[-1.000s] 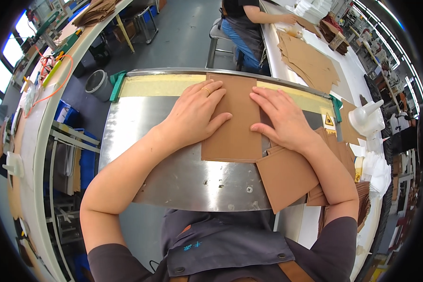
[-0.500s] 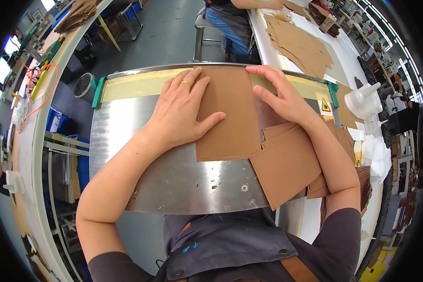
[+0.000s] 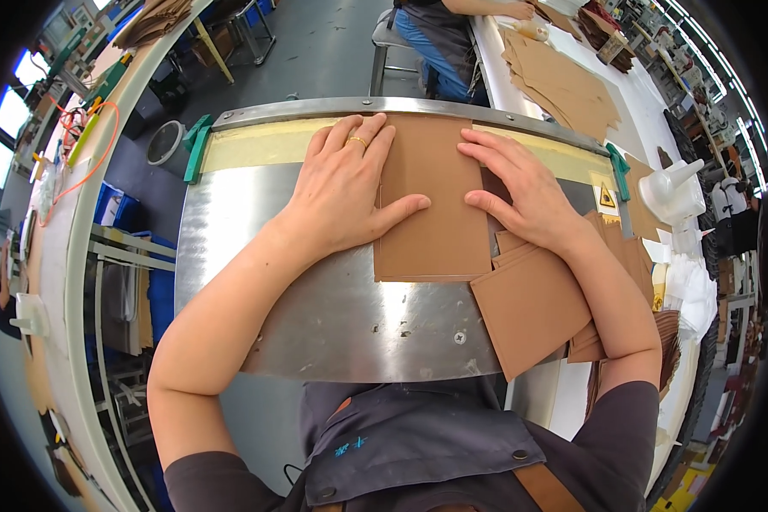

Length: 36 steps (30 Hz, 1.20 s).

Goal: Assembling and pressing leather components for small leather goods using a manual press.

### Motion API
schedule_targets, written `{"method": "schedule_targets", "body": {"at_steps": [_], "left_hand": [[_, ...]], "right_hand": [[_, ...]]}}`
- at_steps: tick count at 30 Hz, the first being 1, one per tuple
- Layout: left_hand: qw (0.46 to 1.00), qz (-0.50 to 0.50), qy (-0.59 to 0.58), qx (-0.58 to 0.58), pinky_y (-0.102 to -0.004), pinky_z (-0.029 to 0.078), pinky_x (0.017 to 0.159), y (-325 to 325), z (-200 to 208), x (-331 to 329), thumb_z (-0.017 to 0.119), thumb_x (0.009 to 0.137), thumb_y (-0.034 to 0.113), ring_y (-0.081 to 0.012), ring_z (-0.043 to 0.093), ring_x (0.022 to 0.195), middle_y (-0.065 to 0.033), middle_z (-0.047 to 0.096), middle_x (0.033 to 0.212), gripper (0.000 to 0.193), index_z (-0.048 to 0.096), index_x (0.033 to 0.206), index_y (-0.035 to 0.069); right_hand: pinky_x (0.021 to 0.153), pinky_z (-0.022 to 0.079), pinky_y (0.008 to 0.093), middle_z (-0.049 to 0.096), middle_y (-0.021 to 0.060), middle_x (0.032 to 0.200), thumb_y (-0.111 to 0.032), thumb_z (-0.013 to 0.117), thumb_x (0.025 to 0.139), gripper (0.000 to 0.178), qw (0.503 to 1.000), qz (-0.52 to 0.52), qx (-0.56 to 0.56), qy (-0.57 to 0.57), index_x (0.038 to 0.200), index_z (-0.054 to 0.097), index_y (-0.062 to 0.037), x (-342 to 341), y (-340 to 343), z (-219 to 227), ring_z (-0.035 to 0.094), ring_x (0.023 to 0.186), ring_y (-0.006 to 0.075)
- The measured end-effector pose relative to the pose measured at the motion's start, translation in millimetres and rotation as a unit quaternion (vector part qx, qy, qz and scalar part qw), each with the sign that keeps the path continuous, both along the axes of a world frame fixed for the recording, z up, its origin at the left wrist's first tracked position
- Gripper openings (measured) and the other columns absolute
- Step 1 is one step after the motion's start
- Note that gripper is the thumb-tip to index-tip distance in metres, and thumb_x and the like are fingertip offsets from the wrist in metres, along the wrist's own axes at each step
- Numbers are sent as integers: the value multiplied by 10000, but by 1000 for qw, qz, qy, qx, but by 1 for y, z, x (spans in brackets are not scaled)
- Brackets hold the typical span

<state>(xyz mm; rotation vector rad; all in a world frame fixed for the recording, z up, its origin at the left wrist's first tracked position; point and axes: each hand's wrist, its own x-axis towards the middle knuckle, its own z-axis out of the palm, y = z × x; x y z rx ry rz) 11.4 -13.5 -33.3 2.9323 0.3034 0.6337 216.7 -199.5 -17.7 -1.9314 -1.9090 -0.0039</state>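
A brown flat panel (image 3: pixel 435 235), leather-like, lies on a shiny metal worktop (image 3: pixel 316 328), its far end at a metal bar (image 3: pixel 401 106). My left hand (image 3: pixel 343 183) lies flat along the panel's left edge, thumb stretched across its surface, a ring on one finger. At the opposite edge, my right hand (image 3: pixel 525 192) has its fingers apart, with the fingertips touching or just over the panel. Beneath my right forearm, several similar brown panels (image 3: pixel 533 307) lie overlapping in a loose pile, partly hidden by the arm.
Green brackets (image 3: pixel 198 149) flank the worktop's far corners, and a yellow strip (image 3: pixel 264 147) runs between them. At right stand a white plastic container (image 3: pixel 672 192) and more brown pieces. Ahead, a person (image 3: pixel 439 43) sits at a table with brown sheets (image 3: pixel 559 81).
The view has shifted slightly. The panel sits a little farther from me, and more of the metal bar's face shows. My right fingers have come closer along the panel's right edge.
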Motion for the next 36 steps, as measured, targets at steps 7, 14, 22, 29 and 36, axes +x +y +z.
{"method": "schedule_targets", "body": {"at_steps": [7,14,22,29,36], "left_hand": [[1000,-9,-8,0,-514,308,1142,3,1,0,706,845,562,-433,397,1360,-228,497,1410,840,538,1360,-80],[999,-26,-25,-39,-512,351,1098,2,6,-1,761,822,474,-410,428,1284,-200,517,1293,740,586,1294,-69],[997,17,76,-9,-484,386,1061,-24,29,3,665,840,181,-357,492,1223,-139,624,1136,334,668,1141,36],[901,-302,75,-302,-433,437,1062,-22,19,0,540,793,-5,-354,578,1175,-130,671,1238,291,706,1029,36],[989,-89,-56,-106,-440,460,1017,-7,18,0,631,843,99,-351,610,1131,-140,677,1210,254,699,1069,6]], "right_hand": [[1122,387,444,517,127,1449,-354,692,924,564,1000,1,6,-21,1355,552,-18,-2,1,0,494,1313,345],[1127,385,468,538,147,1370,-346,704,915,535,998,3,29,-48,1315,570,-17,-4,-1,2,488,1330,337],[1061,422,438,656,110,1105,-321,700,930,451,995,92,-24,13,1277,608,-47,-11,-1,30,617,1082,275],[969,486,390,673,123,1161,-210,653,956,324,974,100,54,196,1245,661,-63,-4,4,22,627,1137,294],[1119,377,460,559,129,1368,-294,671,938,435,995,72,29,-59,1291,609,-48,-3,5,3,485,1328,329]]}}
